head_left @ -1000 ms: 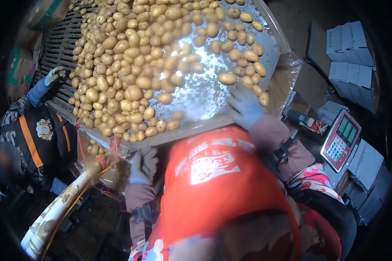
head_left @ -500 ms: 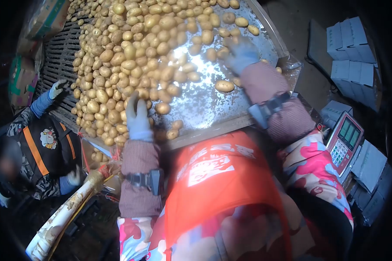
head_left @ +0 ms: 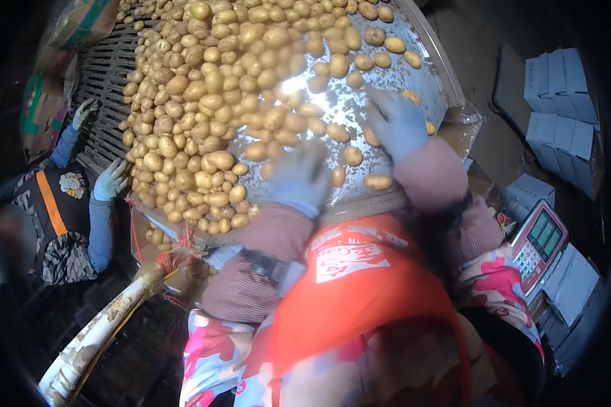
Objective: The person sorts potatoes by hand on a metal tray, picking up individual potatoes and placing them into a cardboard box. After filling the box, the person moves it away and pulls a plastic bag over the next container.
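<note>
A large heap of potatoes (head_left: 204, 115) covers the left and middle of a shiny metal tray (head_left: 414, 81), thinning to loose ones on the right. Over the tray's near part is my gloved left hand (head_left: 302, 175), among several loose potatoes; motion smears its fingers, so any hold is hidden. My gloved right hand (head_left: 399, 122) is over the tray's right side, fingers stretched forward and slightly apart. One potato (head_left: 371, 136) lies just left of it, and another potato (head_left: 378, 182) sits nearer the front edge.
Across the slatted grate (head_left: 102, 88), a co-worker (head_left: 61, 210) at the left has gloved hands near the heap. A worn white pole (head_left: 102, 332) rises at lower left. On the right stand a scale display (head_left: 538, 244) and stacked white boxes (head_left: 560, 102).
My left hand has moved right from the heap's edge onto the tray. My right hand has come slightly nearer and right. Several potatoes have shifted; the co-worker's lower hand has risen to the grate.
</note>
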A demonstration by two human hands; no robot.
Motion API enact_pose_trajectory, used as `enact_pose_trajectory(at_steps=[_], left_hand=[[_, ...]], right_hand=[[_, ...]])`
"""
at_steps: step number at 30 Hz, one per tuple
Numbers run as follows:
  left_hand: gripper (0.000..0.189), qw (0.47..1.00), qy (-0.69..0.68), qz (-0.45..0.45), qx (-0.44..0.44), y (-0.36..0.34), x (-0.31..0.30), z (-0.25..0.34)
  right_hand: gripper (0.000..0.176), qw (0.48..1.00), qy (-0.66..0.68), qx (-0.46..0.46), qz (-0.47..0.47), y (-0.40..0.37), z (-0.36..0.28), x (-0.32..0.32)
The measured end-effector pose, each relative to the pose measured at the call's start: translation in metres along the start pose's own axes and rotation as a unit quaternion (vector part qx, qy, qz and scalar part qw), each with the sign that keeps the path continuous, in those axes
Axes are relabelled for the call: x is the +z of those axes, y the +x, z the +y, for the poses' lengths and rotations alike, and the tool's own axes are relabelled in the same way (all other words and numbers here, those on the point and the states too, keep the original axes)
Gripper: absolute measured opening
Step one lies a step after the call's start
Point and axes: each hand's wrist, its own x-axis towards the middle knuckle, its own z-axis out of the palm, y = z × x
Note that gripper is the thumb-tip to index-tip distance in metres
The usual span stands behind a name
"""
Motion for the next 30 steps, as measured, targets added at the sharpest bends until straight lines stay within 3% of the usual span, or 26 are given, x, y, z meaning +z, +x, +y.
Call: enact_pose_trajectory(at_steps=[1, 2, 4, 5, 6, 7, 8, 9, 11, 12, 15, 16, 18, 19, 20, 21, 23, 25, 26, 28, 29, 30], left_hand=[[0.039, 0.998, -0.058, 0.004, -0.028, 0.001, 0.017, 0.008], [0.037, 0.992, -0.116, 0.007, -0.056, 0.000, 0.032, 0.009], [0.037, 0.987, -0.155, 0.045, 0.024, -0.010, 0.054, -0.002], [0.037, 0.981, -0.172, 0.065, 0.062, -0.013, 0.061, -0.009], [0.038, 0.955, -0.285, -0.061, 0.063, -0.009, 0.049, -0.014], [0.039, 0.904, -0.398, -0.130, -0.081, -0.001, 0.044, -0.015], [0.040, 0.816, -0.498, -0.192, -0.222, 0.008, 0.039, -0.015], [0.041, 0.692, -0.580, -0.248, -0.351, 0.012, 0.034, -0.015], [0.044, 0.514, -0.782, -0.087, -0.341, -0.006, 0.011, -0.012], [0.045, 0.404, -0.855, -0.001, -0.325, -0.015, 0.005, -0.012], [0.050, 0.351, -0.906, 0.031, -0.235, -0.011, 0.036, -0.031], [0.049, 0.353, -0.901, 0.022, -0.252, -0.017, 0.039, -0.037], [0.048, 0.359, -0.889, 0.004, -0.285, -0.030, 0.039, -0.052], [0.048, 0.419, -0.857, 0.015, -0.301, -0.035, 0.029, -0.056], [0.049, 0.476, -0.820, 0.025, -0.317, -0.040, 0.016, -0.061], [0.050, 0.532, -0.779, 0.032, -0.330, -0.045, 0.008, -0.065], [0.049, 0.741, -0.604, 0.172, -0.239, -0.068, 0.032, -0.089], [0.052, 0.633, -0.653, 0.207, -0.360, -0.080, 0.003, -0.101], [0.053, 0.657, -0.632, 0.174, -0.373, -0.086, 0.006, -0.114], [0.057, 0.702, -0.583, 0.109, -0.393, -0.091, 0.020, -0.138], [0.059, 0.718, -0.580, 0.101, -0.371, -0.085, 0.017, -0.128], [0.061, 0.733, -0.575, 0.093, -0.351, -0.076, 0.013, -0.107]], right_hand=[[0.031, 0.998, -0.039, 0.046, -0.031, 0.025, -0.002, 0.005], [0.032, 0.993, -0.101, 0.027, -0.060, 0.045, 0.010, 0.019], [0.034, 0.968, -0.221, -0.017, -0.118, 0.073, 0.025, 0.053], [0.036, 0.975, -0.196, -0.021, -0.103, 0.076, 0.029, 0.058], [0.038, 0.981, -0.171, -0.026, -0.090, 0.076, 0.033, 0.058], [0.039, 0.992, -0.083, 0.001, -0.097, 0.075, 0.025, 0.053], [0.040, 0.995, 0.005, 0.029, -0.100, 0.074, 0.017, 0.048], [0.040, 0.976, 0.154, 0.090, -0.123, 0.063, -0.010, 0.023], [0.040, 0.958, 0.221, 0.057, -0.176, 0.029, -0.038, 0.011], [0.040, 0.967, 0.144, -0.041, -0.208, 0.019, -0.046, 0.014], [0.039, 0.940, 0.123, -0.185, -0.257, 0.056, -0.056, 0.029], [0.041, 0.954, 0.135, -0.191, -0.185, 0.085, -0.028, 0.055], [0.043, 0.989, 0.134, -0.047, -0.045, 0.134, -0.029, 0.033], [0.043, 0.997, -0.043, -0.061, 0.000, 0.161, 0.007, 0.052], [0.044, 0.972, -0.219, -0.074, 0.047, 0.177, 0.042, 0.070], [0.045, 0.958, -0.266, -0.104, 0.004, 0.171, 0.044, 0.068], [0.046, 0.915, -0.362, -0.165, -0.074, 0.153, 0.035, 0.049], [0.046, 0.946, -0.270, -0.176, -0.022, 0.115, 0.040, 0.036], [0.046, 0.960, -0.228, -0.159, -0.019, 0.094, 0.037, 0.025], [0.048, 0.953, -0.265, -0.106, -0.107, 0.057, 0.029, -0.004], [0.048, 0.924, -0.332, -0.116, -0.148, 0.050, 0.034, -0.010], [0.049, 0.934, -0.316, -0.107, -0.124, 0.048, 0.023, -0.012]])
